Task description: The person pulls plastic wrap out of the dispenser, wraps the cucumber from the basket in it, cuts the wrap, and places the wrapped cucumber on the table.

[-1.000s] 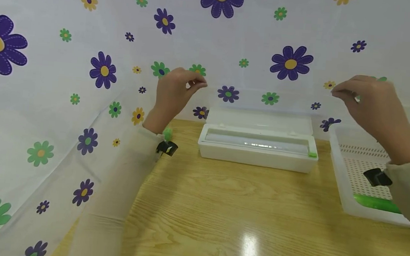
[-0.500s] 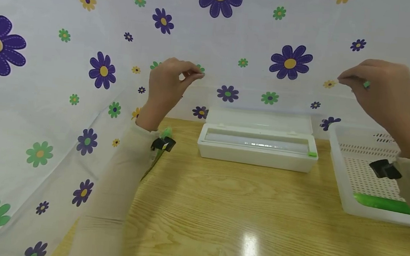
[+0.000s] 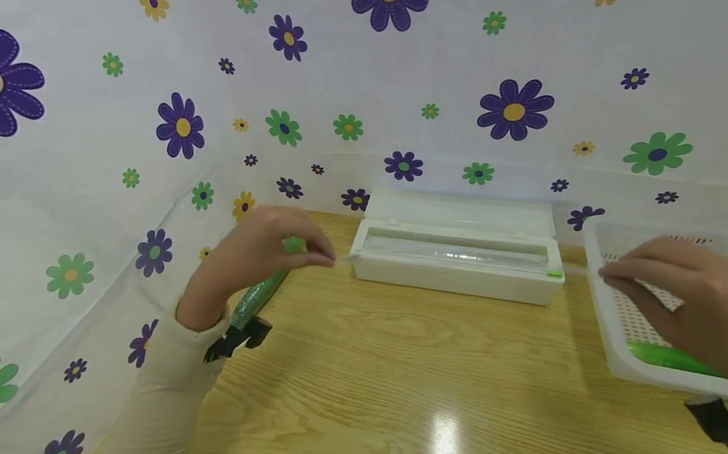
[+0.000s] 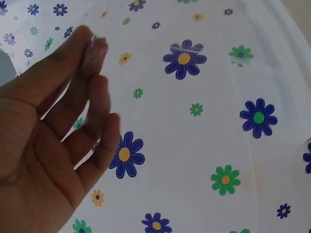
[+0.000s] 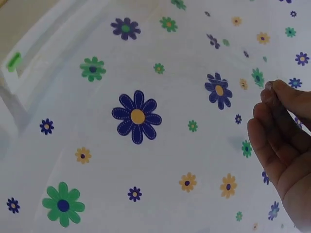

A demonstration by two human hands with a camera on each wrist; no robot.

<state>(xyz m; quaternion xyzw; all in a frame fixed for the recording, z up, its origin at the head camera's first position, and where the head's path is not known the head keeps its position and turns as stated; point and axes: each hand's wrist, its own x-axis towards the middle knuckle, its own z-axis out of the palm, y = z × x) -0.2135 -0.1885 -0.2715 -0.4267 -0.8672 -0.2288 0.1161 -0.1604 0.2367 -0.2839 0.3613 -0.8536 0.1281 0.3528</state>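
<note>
A white cling-film dispenser box lies open at the back of the wooden table, its lid tipped back and a green slider at its right end. My left hand is low, just left of the box, and pinches a corner of clear film; the left wrist view shows the film crumpled at that hand's fingertips. My right hand, just right of the box over the basket's rim, pinches the opposite film edge with fingertips closed together. The sheet itself is almost invisible.
A green cucumber wrapped in film lies on the table under my left wrist. A white perforated basket at the right holds another green cucumber. A floral cloth forms the back and left walls. Bare wood lies in front.
Both hands have dropped from high in front of the floral cloth to table level beside the box's two ends, still pinching the film.
</note>
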